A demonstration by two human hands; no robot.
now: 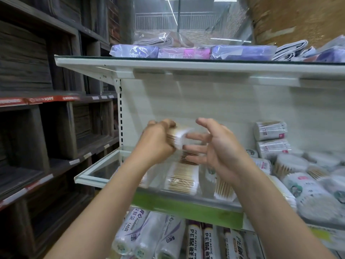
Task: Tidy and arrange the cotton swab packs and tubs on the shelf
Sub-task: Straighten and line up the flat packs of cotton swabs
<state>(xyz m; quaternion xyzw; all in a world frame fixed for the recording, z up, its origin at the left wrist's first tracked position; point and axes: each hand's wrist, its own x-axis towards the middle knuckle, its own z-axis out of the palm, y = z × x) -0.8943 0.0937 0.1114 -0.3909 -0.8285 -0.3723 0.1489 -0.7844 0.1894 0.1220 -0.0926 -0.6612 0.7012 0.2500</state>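
Observation:
My left hand (158, 141) grips a pack of wooden cotton swabs (180, 136) in the air above the middle shelf (97, 172). Just to its right, my right hand (214, 144) is spread, fingers straight, the fingertips close to the pack; whether they touch it is blurred. More flat swab packs (182, 177) lie on the shelf below the hands. Round swab tubs (290, 165) and stacked wrapped packs (270, 130) crowd the shelf's right side.
The upper shelf (168, 67) carries purple wrapped packets (242, 52). Below the middle shelf stand rolls of plastic bags (130, 232). Dark wooden shelving (37, 118) fills the left. The middle shelf's left end shows bare glass.

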